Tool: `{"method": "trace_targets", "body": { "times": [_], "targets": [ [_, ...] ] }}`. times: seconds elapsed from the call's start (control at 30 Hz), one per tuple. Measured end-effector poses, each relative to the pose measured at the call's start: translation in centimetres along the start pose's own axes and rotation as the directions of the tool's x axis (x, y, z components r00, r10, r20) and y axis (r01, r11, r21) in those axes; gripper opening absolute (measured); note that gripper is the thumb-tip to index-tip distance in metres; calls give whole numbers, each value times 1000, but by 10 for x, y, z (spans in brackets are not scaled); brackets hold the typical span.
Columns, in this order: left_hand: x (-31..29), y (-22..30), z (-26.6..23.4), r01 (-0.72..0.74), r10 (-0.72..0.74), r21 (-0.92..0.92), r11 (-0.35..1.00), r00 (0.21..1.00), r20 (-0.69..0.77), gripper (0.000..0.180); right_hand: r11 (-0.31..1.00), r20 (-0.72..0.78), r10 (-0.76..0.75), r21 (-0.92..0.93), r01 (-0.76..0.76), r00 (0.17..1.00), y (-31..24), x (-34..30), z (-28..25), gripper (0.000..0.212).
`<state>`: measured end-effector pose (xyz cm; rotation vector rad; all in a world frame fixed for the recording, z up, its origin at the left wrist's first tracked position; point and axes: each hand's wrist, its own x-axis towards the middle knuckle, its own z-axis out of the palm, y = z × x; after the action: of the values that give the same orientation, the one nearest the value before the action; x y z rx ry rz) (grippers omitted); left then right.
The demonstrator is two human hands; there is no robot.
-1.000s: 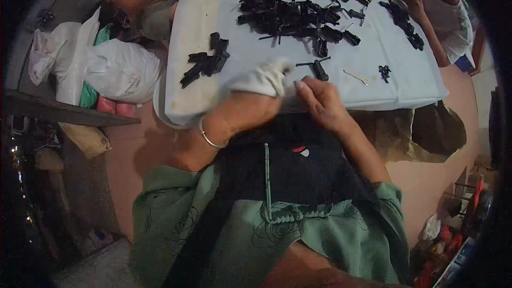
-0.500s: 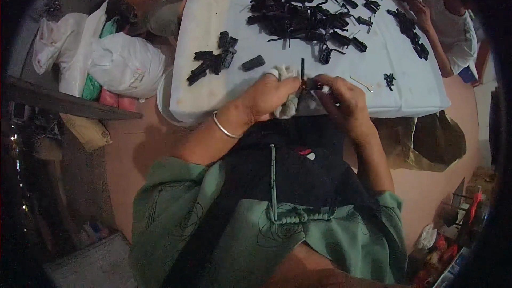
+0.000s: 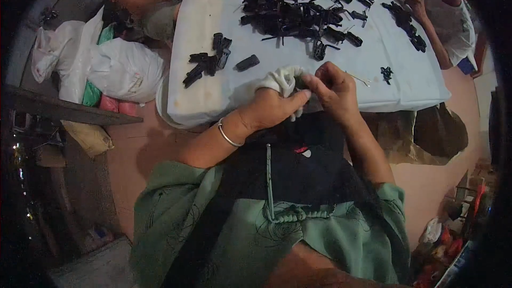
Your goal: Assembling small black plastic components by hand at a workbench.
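Observation:
My left hand (image 3: 272, 108) is closed just over the near table edge, its thumb bare and its fingers covered by a white cloth glove (image 3: 278, 81). Against its thumb tip, my right hand (image 3: 337, 89) has thumb and fingers bent together in a pinch. Whatever sits between the two hands is hidden by the fingers. Beyond my left hand lies a single black plastic piece (image 3: 247, 63), with a small cluster of black pieces (image 3: 209, 60) to its left. A thin brass-coloured tool (image 3: 358, 78) rests on the table right of my right hand.
A large heap of black parts (image 3: 304, 10) covers the table's far middle. A row of black parts (image 3: 406, 25) and tiny dark pieces (image 3: 386, 74) lie on the right. Two people sit at the far left and right. White sacks (image 3: 125, 64) stand on the left.
The black part with the upright strip, earlier between my hands, no longer shows. My left hand has turned so the gloved fingers lie on top. My right hand has shifted slightly left and up.

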<state>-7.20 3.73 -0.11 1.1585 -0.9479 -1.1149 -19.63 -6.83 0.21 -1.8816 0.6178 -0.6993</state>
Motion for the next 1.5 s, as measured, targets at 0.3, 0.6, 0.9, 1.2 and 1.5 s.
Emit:
{"method": "trace_targets", "body": {
  "times": [0.3, 0.6, 0.9, 1.2, 1.5],
  "targets": [
    [5, -15, -1, -343, 482, 660, 668, 876, -32, 28, 987, 285, 162, -38, -158, 945, 7, -8, -1, 30],
    [12, -13, -11, -268, 354, 420, 867, 925, -140, 22, 999, 114, -5, 50, -1, 993, 5, -5, 3, 23],
    [8, 1, -16, 188, -163, 251, 949, 980, -116, 23, 933, 196, -281, -174, 315, 939, 4, -1, -12, 9],
    [16, -36, -24, -224, 253, 242, 944, 963, -97, 18, 938, 306, -326, -10, 345, 895, 1, -8, -22, 9],
    [5, -19, -23, -561, 580, 501, 659, 803, 136, 18, 903, 244, -365, -144, 405, 899, 1, -13, -19, 7]
  ]
}}
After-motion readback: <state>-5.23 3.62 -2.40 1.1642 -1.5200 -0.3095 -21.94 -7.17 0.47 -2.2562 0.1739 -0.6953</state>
